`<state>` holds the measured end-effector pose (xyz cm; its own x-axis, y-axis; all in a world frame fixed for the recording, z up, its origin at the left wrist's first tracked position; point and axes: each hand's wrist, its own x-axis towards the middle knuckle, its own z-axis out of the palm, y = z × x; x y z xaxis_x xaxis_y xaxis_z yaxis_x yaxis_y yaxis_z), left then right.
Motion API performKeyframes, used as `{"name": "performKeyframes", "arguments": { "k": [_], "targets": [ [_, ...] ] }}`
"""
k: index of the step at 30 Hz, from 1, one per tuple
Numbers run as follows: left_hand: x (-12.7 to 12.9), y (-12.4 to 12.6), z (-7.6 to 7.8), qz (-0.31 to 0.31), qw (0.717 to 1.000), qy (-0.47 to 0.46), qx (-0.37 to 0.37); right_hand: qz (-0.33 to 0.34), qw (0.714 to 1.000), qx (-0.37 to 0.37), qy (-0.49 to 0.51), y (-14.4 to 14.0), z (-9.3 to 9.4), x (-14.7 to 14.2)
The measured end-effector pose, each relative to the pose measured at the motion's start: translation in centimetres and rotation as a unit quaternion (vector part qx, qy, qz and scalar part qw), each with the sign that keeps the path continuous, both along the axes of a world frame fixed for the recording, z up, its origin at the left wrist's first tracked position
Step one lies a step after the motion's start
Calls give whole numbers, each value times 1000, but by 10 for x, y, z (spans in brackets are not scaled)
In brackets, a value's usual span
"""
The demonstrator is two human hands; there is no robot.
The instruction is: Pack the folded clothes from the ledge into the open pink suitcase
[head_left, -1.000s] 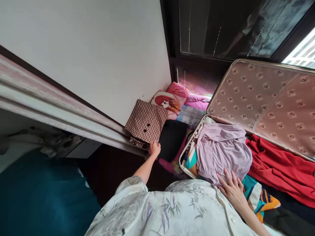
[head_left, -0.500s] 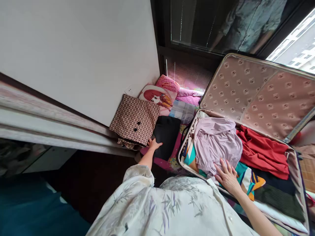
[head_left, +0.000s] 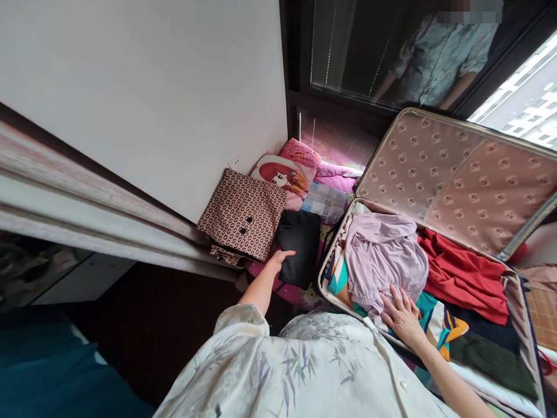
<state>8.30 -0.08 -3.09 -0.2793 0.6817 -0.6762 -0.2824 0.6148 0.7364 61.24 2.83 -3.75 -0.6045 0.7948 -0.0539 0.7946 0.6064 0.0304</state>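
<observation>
Left hand (head_left: 278,262) is reaching out to the folded black garment (head_left: 299,245) lying beside the open suitcase (head_left: 461,174) — fingers spread, touching its near edge, not gripping it. Right hand (head_left: 402,316) is pressing flat, fingers loose, on the lilac shirt (head_left: 383,255) packed in the suitcase — beside a red cloth (head_left: 465,273). A patterned brown bag (head_left: 243,213) is leaning against the wall.
</observation>
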Motion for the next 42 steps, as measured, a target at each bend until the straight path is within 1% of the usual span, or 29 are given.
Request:
{"name": "performKeyframes", "arguments": {
  "k": [2, 4, 6, 8, 10, 12, 13, 14, 15, 16, 17, 18, 20, 21, 23, 24, 25, 26, 28, 29, 31, 33, 34, 35, 37, 38, 40, 42],
  "targets": [
    [-8, 3, 18, 16, 999, -15, 26, -1, 1000, 2, 2, -1, 1, -2],
    [-15, 6, 41, 47, 996, -38, 62, -2, 1000, 4, 4, -1, 2, -4],
    [-18, 6, 72, 71, 987, -81, 118, -4, 1000, 4, 7, -2, 3, -6],
    [-13, 5, 109, 64, 973, -118, 185, -10, 1000, 0, 13, -2, 3, -8],
    [2, 4, 148, 34, 960, -127, 246, -12, 1000, -2, 21, -2, 3, -10],
    [24, 6, 182, 16, 948, -129, 292, -11, 1000, -1, 29, -2, 3, -12],
    [37, 9, 195, 10, 943, -133, 306, -10, 999, -1, 34, -2, 3, -12],
    [51, 13, 203, 2, 940, -141, 311, -10, 999, -1, 39, -2, 2, -13],
    [66, 19, 206, -7, 939, -154, 307, -10, 999, -1, 44, -2, 2, -13],
    [81, 25, 205, -17, 940, -169, 297, -11, 999, -2, 48, -2, 1, -14],
    [97, 33, 198, -28, 941, -186, 279, -11, 999, -3, 52, -2, 1, -14],
    [114, 41, 187, -38, 945, -201, 257, -11, 998, -5, 54, -2, 1, -15],
    [147, 55, 156, -37, 957, -198, 209, -11, 998, -10, 56, -2, 1, -15],
    [162, 62, 138, -22, 967, -170, 187, -12, 998, -13, 57, -2, 1, -16],
    [186, 72, 104, 19, 986, -85, 141, -14, 998, -21, 61, -2, 3, -17],
    [194, 75, 91, 33, 990, -52, 123, -16, 998, -25, 64, -3, 3, -17],
    [199, 78, 80, 40, 993, -30, 111, -18, 997, -30, 66, -3, 4, -17],
    [201, 81, 73, 41, 993, -21, 105, -20, 997, -33, 68, -3, 4, -18],
    [199, 82, 67, 37, 994, -16, 106, -21, 996, -40, 71, -3, 5, -18],
    [197, 82, 67, 35, 993, -14, 113, -22, 996, -42, 71, -3, 5, -18],
    [191, 80, 68, 27, 988, 3, 149, -21, 996, -43, 74, -3, 5, -18],
    [188, 78, 70, 10, 980, 56, 191, -20, 996, -42, 78, -3, 4, -18],
    [187, 78, 71, -10, 976, 102, 193, -19, 996, -41, 79, -3, 3, -18],
    [187, 79, 71, -38, 971, 154, 178, -17, 996, -39, 79, -3, 3, -17],
    [188, 85, 73, -92, 959, 245, 110, -14, 996, -35, 78, -2, 2, -18],
    [189, 89, 75, -113, 952, 275, 76, -13, 996, -34, 77, -2, 2, -18],
    [190, 94, 80, -133, 945, 296, 33, -12, 997, -33, 74, -1, 2, -18],
    [191, 92, 87, -151, 941, 302, 23, -10, 997, -35, 71, -1, 5, -18]
  ]
}}
